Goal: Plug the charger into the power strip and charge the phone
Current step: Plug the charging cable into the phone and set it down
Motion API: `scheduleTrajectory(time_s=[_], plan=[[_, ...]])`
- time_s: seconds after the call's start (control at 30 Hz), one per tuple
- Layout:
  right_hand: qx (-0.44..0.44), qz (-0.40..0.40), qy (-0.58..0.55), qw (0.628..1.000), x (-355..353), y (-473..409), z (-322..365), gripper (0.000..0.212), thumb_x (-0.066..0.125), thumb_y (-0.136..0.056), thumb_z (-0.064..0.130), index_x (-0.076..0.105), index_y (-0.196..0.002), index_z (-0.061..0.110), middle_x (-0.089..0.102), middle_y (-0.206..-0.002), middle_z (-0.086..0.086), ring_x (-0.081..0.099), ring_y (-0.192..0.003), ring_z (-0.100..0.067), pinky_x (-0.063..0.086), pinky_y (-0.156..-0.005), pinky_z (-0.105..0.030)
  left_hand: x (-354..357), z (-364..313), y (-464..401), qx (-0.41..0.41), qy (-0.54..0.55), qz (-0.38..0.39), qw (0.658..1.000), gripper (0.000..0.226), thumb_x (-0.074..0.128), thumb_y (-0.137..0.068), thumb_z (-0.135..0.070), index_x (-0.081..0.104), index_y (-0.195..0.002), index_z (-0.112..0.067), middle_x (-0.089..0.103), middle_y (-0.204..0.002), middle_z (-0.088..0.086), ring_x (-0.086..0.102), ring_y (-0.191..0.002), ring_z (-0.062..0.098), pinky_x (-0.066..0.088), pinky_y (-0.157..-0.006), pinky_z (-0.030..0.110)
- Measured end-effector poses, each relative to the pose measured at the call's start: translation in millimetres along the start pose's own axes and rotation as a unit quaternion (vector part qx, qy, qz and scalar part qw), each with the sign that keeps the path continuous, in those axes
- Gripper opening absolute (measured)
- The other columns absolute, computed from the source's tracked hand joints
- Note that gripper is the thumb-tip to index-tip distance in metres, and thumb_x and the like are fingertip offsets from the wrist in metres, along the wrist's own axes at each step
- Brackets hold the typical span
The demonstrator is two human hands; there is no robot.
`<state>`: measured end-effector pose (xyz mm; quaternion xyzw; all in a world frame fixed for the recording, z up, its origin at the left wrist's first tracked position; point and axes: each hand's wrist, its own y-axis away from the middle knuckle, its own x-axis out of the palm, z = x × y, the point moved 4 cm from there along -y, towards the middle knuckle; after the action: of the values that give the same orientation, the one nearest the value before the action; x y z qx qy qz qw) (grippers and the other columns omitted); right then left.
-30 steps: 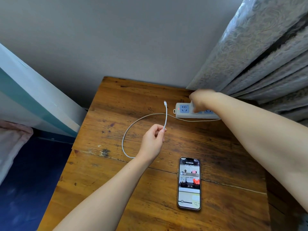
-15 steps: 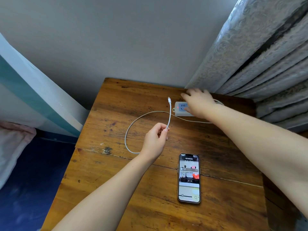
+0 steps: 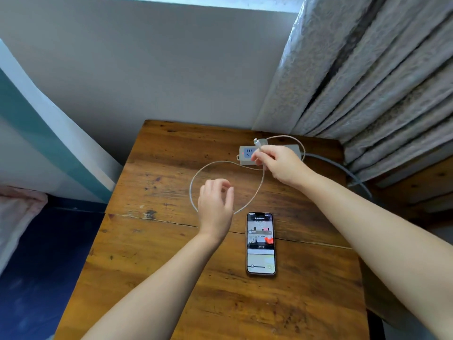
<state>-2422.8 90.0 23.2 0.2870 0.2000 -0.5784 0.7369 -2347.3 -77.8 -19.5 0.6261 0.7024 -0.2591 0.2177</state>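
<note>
Wooden counter (image 3: 171, 278) in a room corner, grey wall behind, patterned curtain (image 3: 367, 82) hanging at right; one phone (image 3: 260, 244) lies face up, screen lit, its long axis running toward and away from the person, charging end nearest the person by my reading; one power strip (image 3: 247, 154) sits at the counter's far edge, red light on, grey lead trailing off right; one white cable (image 3: 193, 182) loops across the wood between strip and phone; charger brick largely hidden behind the right hand, so plugged or not is unclear; right hand (image 3: 282, 165) has its grip pinched closed on the cable just below the connector tip (image 3: 256, 141), tip pointing up and away, over the strip; left hand (image 3: 215, 207) hovers above the loop, fingers loosely curled, holding nothing, thumb and fingers apart; key relation: phone lies nearer the person than the pinched tip, well apart from it, and the tip points away from the phone, so it likely needs turning round before it meets the port; left hand is closer to the phone, just beside its top edge; count: two hands, one phone, one strip, one cable.
</note>
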Motion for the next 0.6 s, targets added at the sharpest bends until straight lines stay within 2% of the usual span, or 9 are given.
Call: scheduleTrajectory(time_s=[0.07,0.13,0.2,0.3,0.37,0.47,0.53,0.6], plan=[[0.047,-0.047,-0.058,0.996,-2.9,11.5,-26.2,0.026,0.042,-0.099,0.023,0.067,-0.098,0.014,0.066,-0.091,-0.008,0.062,-0.074,-0.011,0.054,-0.058,-0.017,3.7,11.6,21.6,-0.018,0.020,0.029,0.999,0.010,0.048,-0.093,-0.019,0.053,-0.085,-0.016,0.055,-0.081,-0.003,0.050,-0.078,0.016,0.040,-0.067,0.030],[0.130,-0.084,-0.160,0.975,3.4,26.0,-56.6,0.026,0.042,-0.099,0.019,0.065,-0.104,0.008,0.067,-0.103,-0.013,0.067,-0.087,-0.015,0.058,-0.071,-0.021,17.1,23.5,49.3,-0.041,0.009,0.111,0.993,0.013,0.046,-0.093,-0.019,0.055,-0.085,-0.015,0.061,-0.080,0.000,0.055,-0.074,0.018,0.045,-0.066,0.033],[0.224,-0.108,-0.257,0.934,17.9,45.2,-84.9,0.027,0.041,-0.099,0.018,0.063,-0.107,0.006,0.066,-0.113,-0.015,0.067,-0.093,-0.015,0.055,-0.084,-0.030,35.0,37.5,72.9,-0.101,-0.016,0.178,0.979,0.017,0.045,-0.093,-0.016,0.062,-0.094,-0.014,0.067,-0.092,0.003,0.059,-0.084,0.018,0.046,-0.073,0.030],[0.329,-0.130,-0.346,0.869,42.5,77.1,-112.4,0.027,0.036,-0.101,0.022,0.062,-0.101,0.013,0.065,-0.119,-0.010,0.065,-0.099,-0.016,0.043,-0.102,-0.050,59.3,52.7,88.8,-0.255,0.025,0.208,0.944,0.030,0.040,-0.091,-0.010,0.061,-0.112,-0.008,0.066,-0.113,0.011,0.059,-0.104,0.025,0.045,-0.090,0.030],[0.368,-0.141,-0.399,0.828,60.1,94.8,-122.6,0.029,0.034,-0.102,0.025,0.060,-0.107,0.013,0.061,-0.127,-0.011,0.060,-0.110,-0.021,0.040,-0.103,-0.053,74.0,52.1,91.4,-0.345,0.086,0.212,0.910,0.034,0.035,-0.092,-0.009,0.058,-0.116,-0.007,0.065,-0.116,0.015,0.059,-0.107,0.029,0.048,-0.096,0.039],[0.400,-0.164,-0.460,0.776,82.9,111.0,-126.6,0.030,0.034,-0.102,0.026,0.059,-0.112,0.015,0.059,-0.130,-0.011,0.057,-0.118,-0.025,0.044,-0.100,-0.048,89.2,47.9,92.6,-0.429,0.154,0.199,0.868,0.037,0.030,-0.091,-0.011,0.055,-0.118,-0.006,0.062,-0.119,0.021,0.057,-0.110,0.036,0.048,-0.096,0.047],[0.417,-0.187,-0.475,0.752,89.4,114.8,-128.9,0.030,0.034,-0.101,0.026,0.060,-0.111,0.015,0.061,-0.128,-0.011,0.059,-0.112,-0.024,0.046,-0.096,-0.045,94.3,46.8,91.3,-0.463,0.170,0.187,0.850,0.037,0.029,-0.093,-0.014,0.054,-0.118,-0.004,0.061,-0.119,0.021,0.057,-0.110,0.036,0.048,-0.097,0.047],[0.434,-0.196,-0.489,0.731,90.0,114.9,-130.6,0.030,0.034,-0.101,0.025,0.061,-0.108,0.014,0.063,-0.125,-0.011,0.061,-0.107,-0.024,0.048,-0.091,-0.043,97.1,46.3,90.2,-0.485,0.197,0.172,0.834,0.035,0.030,-0.095,-0.019,0.059,-0.107,-0.004,0.065,-0.102,0.017,0.061,-0.096,0.033,0.050,-0.091,0.041]])
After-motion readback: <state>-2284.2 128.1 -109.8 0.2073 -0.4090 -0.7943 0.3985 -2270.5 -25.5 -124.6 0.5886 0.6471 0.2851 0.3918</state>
